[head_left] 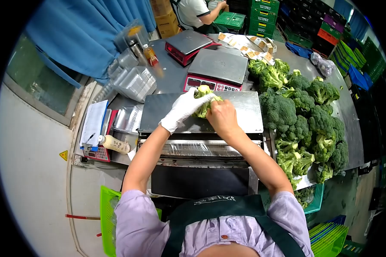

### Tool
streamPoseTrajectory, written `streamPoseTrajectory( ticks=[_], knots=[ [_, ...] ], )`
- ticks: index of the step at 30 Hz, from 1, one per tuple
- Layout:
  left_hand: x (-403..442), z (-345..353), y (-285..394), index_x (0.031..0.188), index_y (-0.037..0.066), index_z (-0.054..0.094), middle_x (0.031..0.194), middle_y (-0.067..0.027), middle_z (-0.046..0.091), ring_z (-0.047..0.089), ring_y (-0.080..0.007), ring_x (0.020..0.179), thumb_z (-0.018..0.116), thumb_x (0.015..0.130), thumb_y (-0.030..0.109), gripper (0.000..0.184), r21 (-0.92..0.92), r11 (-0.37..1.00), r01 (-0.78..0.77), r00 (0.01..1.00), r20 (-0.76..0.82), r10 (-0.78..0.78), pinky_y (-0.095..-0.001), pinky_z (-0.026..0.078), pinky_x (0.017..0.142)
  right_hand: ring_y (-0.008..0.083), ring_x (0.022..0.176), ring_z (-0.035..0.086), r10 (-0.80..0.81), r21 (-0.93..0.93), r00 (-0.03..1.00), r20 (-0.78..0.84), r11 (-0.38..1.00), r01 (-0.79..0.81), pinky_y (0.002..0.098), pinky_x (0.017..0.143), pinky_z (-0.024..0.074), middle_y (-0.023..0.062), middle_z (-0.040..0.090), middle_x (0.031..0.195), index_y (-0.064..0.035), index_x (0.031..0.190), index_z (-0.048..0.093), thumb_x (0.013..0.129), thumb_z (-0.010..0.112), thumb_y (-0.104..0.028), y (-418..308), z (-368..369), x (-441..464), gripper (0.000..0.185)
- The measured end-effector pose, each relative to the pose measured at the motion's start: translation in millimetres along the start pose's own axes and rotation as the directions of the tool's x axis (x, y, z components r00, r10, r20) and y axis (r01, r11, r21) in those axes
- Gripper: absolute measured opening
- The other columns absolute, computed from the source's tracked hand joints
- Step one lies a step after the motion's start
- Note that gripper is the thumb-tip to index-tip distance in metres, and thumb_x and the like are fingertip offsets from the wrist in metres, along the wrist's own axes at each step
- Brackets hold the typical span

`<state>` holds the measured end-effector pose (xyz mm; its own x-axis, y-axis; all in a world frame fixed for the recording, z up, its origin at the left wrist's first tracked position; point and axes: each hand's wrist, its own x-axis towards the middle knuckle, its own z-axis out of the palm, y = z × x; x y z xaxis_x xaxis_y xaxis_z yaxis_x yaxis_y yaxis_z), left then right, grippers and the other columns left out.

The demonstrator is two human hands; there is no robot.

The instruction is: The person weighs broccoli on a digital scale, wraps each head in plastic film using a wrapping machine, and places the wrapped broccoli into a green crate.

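My left hand (185, 107), in a white glove, is closed around a head of broccoli (203, 91) with its pale cut stem pointing up. My bare right hand (222, 116) is curled against the broccoli's right side; whatever its fingers hold is hidden. Both hands are above the metal top (244, 112) of a wrapping machine, with a roll of clear film (197, 147) below it on my side. Just beyond my hands stands a red digital scale (216, 66). A large pile of broccoli (302, 111) lies to my right.
A second scale (188, 43) stands farther back, near sheets of labels (248, 47). Clear plastic trays (135, 83), a bottle (115, 144) and a clipboard (93, 123) are on the left. Green crates (262, 19) and another person (197, 13) are at the back.
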<state>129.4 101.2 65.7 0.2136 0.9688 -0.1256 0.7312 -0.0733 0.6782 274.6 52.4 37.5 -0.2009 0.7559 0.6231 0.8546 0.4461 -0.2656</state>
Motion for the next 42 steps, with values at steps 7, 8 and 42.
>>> streamPoseTrajectory(
  ticks=[7,8,42],
  knots=[
    [-1,14,-4,0.122,0.006,0.048,0.106,-0.0148,0.062,0.06,-0.0244,0.097,0.067,0.075,0.048,0.066,-0.005,0.995,-0.1,0.988,-0.117,0.098,-0.0324,0.046,0.084,0.0289,0.079,0.057,-0.078,-0.154,0.994,0.082,0.984,0.09,0.0324,0.054,0.0524,0.0182,0.058,0.072,0.0051,0.069,0.057,0.061,0.06,0.003,-31,4,-9,0.008],
    [2,11,-4,0.122,0.006,0.048,0.105,-0.0139,0.063,0.06,-0.0237,0.096,0.068,0.075,0.047,0.064,0.025,0.995,-0.092,0.991,-0.099,0.094,-0.0321,0.046,0.083,0.0273,0.079,0.056,-0.111,-0.171,0.99,0.082,0.977,0.124,0.0295,0.05,0.0522,0.018,0.058,0.07,0.0062,0.068,0.058,0.06,0.061,0.002,-33,4,-10,0.01],
    [11,-17,-50,0.118,0.0,0.053,0.105,-0.011,0.062,0.055,-0.0162,0.098,0.048,0.09,0.046,0.054,-0.345,0.913,-0.219,0.955,0.113,0.273,-0.0287,0.041,0.088,0.0282,0.097,0.052,-0.328,0.026,0.939,-0.103,0.943,0.332,0.0351,0.076,0.0497,0.0155,0.054,0.112,-0.0042,0.107,0.056,0.071,0.057,-0.008,-22,-4,-20,0.037]
  ],
)
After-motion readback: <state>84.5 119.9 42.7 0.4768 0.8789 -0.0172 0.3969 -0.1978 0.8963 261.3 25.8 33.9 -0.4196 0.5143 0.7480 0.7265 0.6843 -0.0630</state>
